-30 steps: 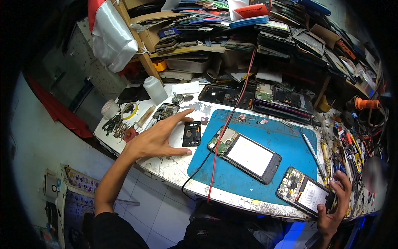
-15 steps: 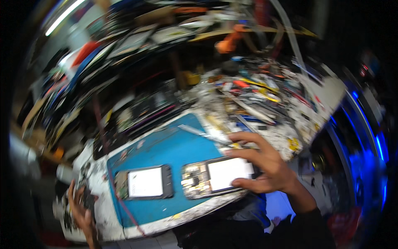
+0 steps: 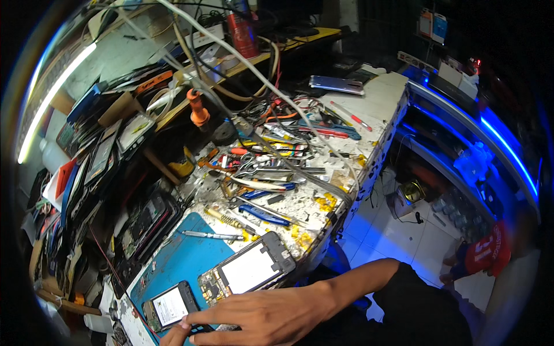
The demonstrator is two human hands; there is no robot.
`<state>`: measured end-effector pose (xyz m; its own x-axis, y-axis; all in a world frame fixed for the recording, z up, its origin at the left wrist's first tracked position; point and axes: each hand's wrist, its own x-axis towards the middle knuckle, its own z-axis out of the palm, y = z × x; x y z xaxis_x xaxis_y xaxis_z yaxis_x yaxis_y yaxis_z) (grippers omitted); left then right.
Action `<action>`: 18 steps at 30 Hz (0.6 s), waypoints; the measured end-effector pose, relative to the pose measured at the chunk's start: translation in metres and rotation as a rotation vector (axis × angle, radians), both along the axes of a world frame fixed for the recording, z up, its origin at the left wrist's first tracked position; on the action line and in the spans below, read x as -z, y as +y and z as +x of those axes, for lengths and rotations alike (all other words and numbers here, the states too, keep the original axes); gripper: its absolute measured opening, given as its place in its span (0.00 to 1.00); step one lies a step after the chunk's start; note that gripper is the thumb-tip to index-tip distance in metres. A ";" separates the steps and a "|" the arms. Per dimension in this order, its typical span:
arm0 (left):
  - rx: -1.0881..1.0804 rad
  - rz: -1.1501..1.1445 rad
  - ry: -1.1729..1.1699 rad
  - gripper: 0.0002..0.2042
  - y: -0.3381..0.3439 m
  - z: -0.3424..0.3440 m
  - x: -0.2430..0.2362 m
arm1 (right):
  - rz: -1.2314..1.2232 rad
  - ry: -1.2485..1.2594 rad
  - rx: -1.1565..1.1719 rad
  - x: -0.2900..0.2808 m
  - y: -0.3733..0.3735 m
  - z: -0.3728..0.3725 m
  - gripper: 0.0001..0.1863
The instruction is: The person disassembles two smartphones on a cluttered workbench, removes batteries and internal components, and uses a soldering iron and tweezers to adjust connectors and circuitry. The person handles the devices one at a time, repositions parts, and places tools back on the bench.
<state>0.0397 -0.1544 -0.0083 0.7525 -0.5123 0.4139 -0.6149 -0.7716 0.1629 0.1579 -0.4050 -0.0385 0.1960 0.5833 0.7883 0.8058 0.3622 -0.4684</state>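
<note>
Beside tiled floor (image 3: pixel 404 245), a cluttered bench (image 3: pixel 378 92) holds an opened phone (image 3: pixel 250 269).

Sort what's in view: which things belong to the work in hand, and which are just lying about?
Likely in use:
right hand, fingertips at the small phone
small phone, opened
large phone, opened, beside it
blue mat

Apparently lying about:
silver pen-like tool
blue-handled tool
orange handle
red can

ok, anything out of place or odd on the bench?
Mostly clutter: hand tools lie jumbled in a heap, and loose yellow bits litter the white worktop near its edge. The opened phone nearer the tools lies partly off the blue mat, untidy with its board exposed. Can't tell if anything's broken.
</note>
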 end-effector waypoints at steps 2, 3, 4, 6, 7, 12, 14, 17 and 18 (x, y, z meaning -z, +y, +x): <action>0.046 -0.027 -0.071 0.61 -0.007 0.006 0.002 | 0.021 0.008 -0.028 -0.003 -0.010 0.010 0.36; 0.068 -0.044 -0.110 0.61 -0.008 0.008 0.004 | 0.040 0.060 0.080 -0.005 -0.024 0.018 0.30; -0.017 -0.015 -0.041 0.61 -0.007 0.007 0.005 | 0.039 0.039 0.203 -0.007 -0.051 0.030 0.32; -0.065 -0.043 -0.045 0.61 -0.004 0.006 0.009 | 0.108 0.007 0.584 -0.015 -0.106 0.077 0.25; -0.094 -0.057 -0.046 0.60 -0.002 0.006 0.011 | 0.112 -0.032 0.841 -0.020 -0.137 0.104 0.19; -0.125 -0.163 0.068 0.59 0.004 0.001 0.024 | -0.330 -0.076 1.641 -0.019 -0.276 0.242 0.24; -0.130 -0.152 0.046 0.59 0.005 0.002 0.029 | -0.733 -0.115 1.748 -0.004 -0.313 0.269 0.31; -0.145 -0.126 0.029 0.60 0.006 0.004 0.035 | -0.953 0.016 1.662 0.010 -0.346 0.288 0.29; -0.150 -0.094 0.004 0.60 0.007 0.005 0.037 | -0.940 -0.115 1.699 0.014 -0.349 0.289 0.24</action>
<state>0.0444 -0.1478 -0.0453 0.8196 -0.3532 0.4511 -0.4930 -0.8359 0.2412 0.4474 -0.7545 -0.0529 0.8987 0.0477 0.4360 0.0265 -0.9982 0.0546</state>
